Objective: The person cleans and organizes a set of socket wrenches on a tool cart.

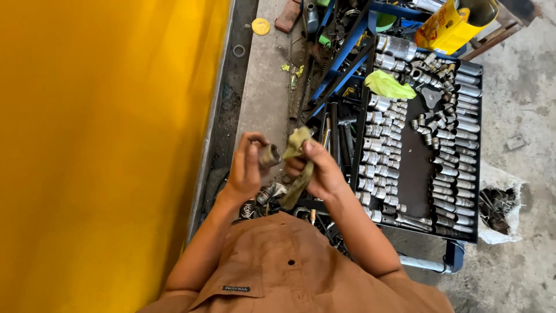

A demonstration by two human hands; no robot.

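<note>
Left hand (246, 168) is raised in front of the chest, fingers curled and pinching a short metal socket (269, 155) between thumb and fingertips; the socket sits at the fingertip end of the grip, open end facing toward the right hand, sticking out past the fingers rather than buried in the palm. Right hand (318, 171) is closed on a dirty olive rag (298, 165), fist-like, thumb on top; the rag bunches above the knuckles and hangs down below the hand. Rag's upper end is just beside the socket, touching or almost, cannot tell which. Both hands are close together, over the near left edge of a black tool tray (417, 168). The tray holds rows of chrome sockets (379, 156) on the left and more rows along the right side. A lime-green cloth (388, 86) lies on the tray's far end. Yellow canister (454, 23) stands beyond it. Big yellow panel (98, 150) fills the left. The person wears a brown shirt (284, 266).
</note>
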